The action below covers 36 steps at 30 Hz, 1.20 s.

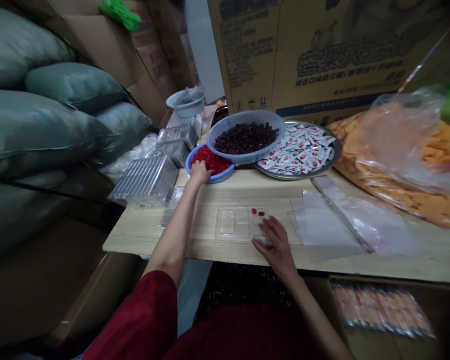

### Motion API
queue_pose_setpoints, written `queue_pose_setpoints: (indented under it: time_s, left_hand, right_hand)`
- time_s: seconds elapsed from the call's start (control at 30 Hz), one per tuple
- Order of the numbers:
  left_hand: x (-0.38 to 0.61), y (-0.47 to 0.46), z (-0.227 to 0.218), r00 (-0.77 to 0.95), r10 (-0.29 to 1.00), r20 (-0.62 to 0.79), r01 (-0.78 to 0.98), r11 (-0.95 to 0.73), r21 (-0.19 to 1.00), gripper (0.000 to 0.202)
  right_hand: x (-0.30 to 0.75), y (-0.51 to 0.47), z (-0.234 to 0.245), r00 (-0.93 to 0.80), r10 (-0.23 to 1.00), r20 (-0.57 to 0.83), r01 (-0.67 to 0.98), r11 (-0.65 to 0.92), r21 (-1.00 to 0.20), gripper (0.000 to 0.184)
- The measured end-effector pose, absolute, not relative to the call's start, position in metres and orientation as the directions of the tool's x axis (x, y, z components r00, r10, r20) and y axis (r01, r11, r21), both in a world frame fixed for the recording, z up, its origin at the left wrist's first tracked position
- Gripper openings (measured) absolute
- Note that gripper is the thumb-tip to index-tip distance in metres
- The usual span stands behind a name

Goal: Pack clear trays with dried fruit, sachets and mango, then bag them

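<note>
My left hand [200, 172] reaches to the rim of a small blue bowl [210, 171] heaped with chopped red fruit pieces [210, 160], its fingers dipping in among them. Whether those fingers hold any pieces is hidden. My right hand [273, 245] rests with spread fingers on the corner of a clear plastic blister tray [234, 224]. Two small dark red pieces [257, 213] lie in a compartment of that tray, just above my fingertips. Behind the blue bowl, a larger pale blue bowl [245, 139] holds dark dried berries.
A round metal tray [322, 159] of small white-and-red sachets sits behind the light wooden board [153, 235]. Stacked clear trays stand at left, clear plastic sheets lie at right, and a bag of orange snacks [408, 165] sits at far right. Cardboard cartons and large grey sacks surround the board.
</note>
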<state>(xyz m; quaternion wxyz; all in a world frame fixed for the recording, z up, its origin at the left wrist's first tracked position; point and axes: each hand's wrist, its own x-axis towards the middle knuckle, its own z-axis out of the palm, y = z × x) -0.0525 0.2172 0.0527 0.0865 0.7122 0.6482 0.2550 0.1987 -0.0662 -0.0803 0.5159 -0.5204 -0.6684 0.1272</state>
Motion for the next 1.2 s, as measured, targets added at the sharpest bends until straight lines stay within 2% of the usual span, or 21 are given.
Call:
queue_pose_setpoints:
  time_s: [0.13,0.2,0.37,0.53,0.77,0.93,1.2]
  left_hand:
    - [-0.056,0.236,0.036,0.042,0.989,0.141,0.909,-0.096,0.405,0.007]
    - [-0.058,0.239,0.034,0.048,0.989,0.143,0.914,-0.101,0.393,0.003]
    - [-0.057,0.245,0.034,0.098,0.981,0.165,0.924,-0.151,0.350,0.019]
    - [-0.059,0.248,0.037,0.151,0.974,0.169,0.919,-0.202,0.339,0.010]
    - [-0.069,0.252,0.032,0.182,0.958,0.219,0.891,-0.255,0.375,0.020]
    - [-0.072,0.267,0.035,0.198,0.957,0.213,0.852,-0.276,0.445,0.002]
    - [-0.072,0.272,0.029,0.153,0.957,0.248,0.775,-0.272,0.570,0.019]
  right_hand:
    - [0.198,-0.066,-0.085,0.075,0.826,0.558,0.573,0.422,-0.702,0.039]
    - [0.197,-0.065,-0.086,0.073,0.827,0.557,0.579,0.420,-0.699,0.037]
    - [0.197,-0.065,-0.084,0.057,0.829,0.557,0.584,0.425,-0.692,0.038]
    - [0.198,-0.065,-0.086,0.048,0.832,0.552,0.596,0.420,-0.684,0.036]
    - [0.199,-0.064,-0.091,0.028,0.806,0.591,0.633,0.444,-0.635,0.037]
    - [0.199,-0.063,-0.090,0.021,0.799,0.601,0.631,0.456,-0.628,0.034]
    - [0.198,-0.063,-0.087,0.006,0.790,0.613,0.641,0.467,-0.609,0.035]
